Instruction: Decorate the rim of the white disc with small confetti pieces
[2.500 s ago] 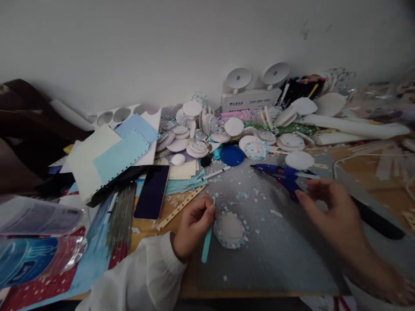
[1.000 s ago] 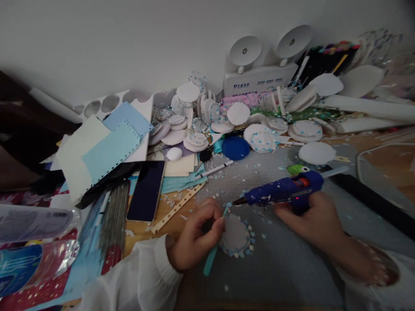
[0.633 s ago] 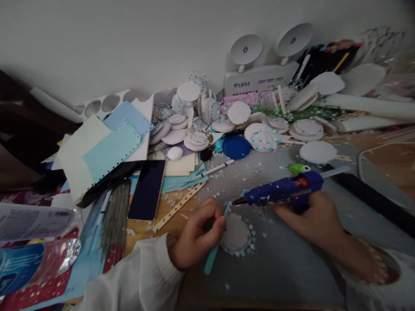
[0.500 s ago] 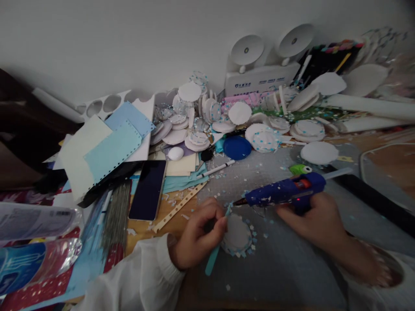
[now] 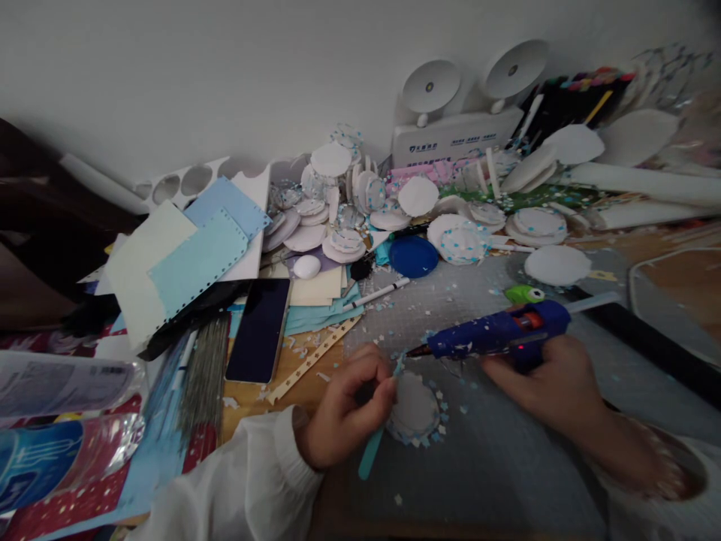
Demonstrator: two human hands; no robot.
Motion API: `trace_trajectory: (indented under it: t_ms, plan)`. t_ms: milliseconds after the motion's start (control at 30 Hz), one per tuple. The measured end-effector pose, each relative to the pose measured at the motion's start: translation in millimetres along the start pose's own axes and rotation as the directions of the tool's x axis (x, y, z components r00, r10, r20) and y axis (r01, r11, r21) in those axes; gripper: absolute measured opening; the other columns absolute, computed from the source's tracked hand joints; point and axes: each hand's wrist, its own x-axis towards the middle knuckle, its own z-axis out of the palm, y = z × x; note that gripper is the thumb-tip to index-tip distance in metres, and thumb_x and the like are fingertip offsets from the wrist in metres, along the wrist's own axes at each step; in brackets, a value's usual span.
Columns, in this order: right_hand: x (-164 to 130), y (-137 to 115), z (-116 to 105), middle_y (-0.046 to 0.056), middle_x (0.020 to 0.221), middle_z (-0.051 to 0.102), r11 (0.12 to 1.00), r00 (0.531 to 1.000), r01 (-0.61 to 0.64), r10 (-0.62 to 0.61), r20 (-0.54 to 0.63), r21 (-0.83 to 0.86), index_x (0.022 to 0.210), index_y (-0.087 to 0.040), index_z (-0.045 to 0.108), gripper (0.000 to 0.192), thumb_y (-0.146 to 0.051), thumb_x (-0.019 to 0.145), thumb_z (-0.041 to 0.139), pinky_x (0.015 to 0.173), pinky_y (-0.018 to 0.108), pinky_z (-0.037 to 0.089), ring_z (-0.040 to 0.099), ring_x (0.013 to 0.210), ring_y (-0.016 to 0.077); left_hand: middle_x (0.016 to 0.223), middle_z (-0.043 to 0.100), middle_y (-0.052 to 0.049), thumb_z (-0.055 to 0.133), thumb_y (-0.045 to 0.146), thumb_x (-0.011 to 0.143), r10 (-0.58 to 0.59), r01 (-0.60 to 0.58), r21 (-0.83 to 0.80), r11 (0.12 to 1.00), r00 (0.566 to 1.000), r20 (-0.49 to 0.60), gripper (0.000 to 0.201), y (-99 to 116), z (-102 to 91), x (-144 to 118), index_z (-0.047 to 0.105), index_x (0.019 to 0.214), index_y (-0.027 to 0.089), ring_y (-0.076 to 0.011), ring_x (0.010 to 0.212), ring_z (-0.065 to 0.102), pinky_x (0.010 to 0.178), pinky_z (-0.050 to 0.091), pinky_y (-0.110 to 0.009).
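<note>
My left hand (image 5: 354, 406) pinches slim turquoise tweezers (image 5: 372, 453), their rounded end pointing down toward me. At their upper tip a tiny pale blue piece (image 5: 399, 363) shows, too small to make out clearly. My right hand (image 5: 544, 391) grips a blue hot glue gun (image 5: 496, 334) by its handle, with a red light lit. The gun's dark nozzle points left, very close to the tweezer tip. Below it, a round white disc (image 5: 415, 406) lies on the grey cutting mat (image 5: 496, 481), with small blue and white pieces around its edge.
A phone (image 5: 259, 329), coloured paper sheets (image 5: 197, 255) and a bundle of thin wires (image 5: 203, 383) lie to the left, beside plastic bottles (image 5: 73, 451). Many decorated white discs (image 5: 459, 239) and a blue round lid (image 5: 414, 257) sit behind. A black bar (image 5: 659, 349) lies right.
Both hands, the glue gun and the tweezers keep nearly the same pose. The whole view has shifted very slightly.
</note>
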Motion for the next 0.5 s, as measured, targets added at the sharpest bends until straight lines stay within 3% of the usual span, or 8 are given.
trace_trajectory:
  t_ms: [300,500]
  plan:
    - [2,-3,-1,-0.004,0.03,0.043,1.0,1.0,0.004,-0.004,0.004,-0.003,0.044,-0.023,0.045,0.022,-0.033,0.061,0.056,0.032,0.025,0.031,0.039,0.026,0.0129,0.068,0.045,-0.001,0.047,0.037,0.096,-0.018,0.019,0.021,1.0,1.0,-0.014,0.036,0,0.1,0,0.043,0.065,0.018,-0.0146,0.07,0.045,0.065,0.037,-0.027]
    - [-5,9,2,0.0,0.044,0.06,0.989,0.997,0.064,-0.068,-0.025,-0.13,0.061,-0.022,0.057,0.015,-0.037,0.063,0.059,0.043,0.028,0.042,0.056,0.039,0.019,0.069,0.045,-0.001,0.047,0.032,0.096,0.013,-0.014,-0.015,1.0,1.0,-0.014,0.034,-1,0.3,-1,0.044,0.066,0.017,-0.0139,0.07,0.044,0.065,0.036,-0.026]
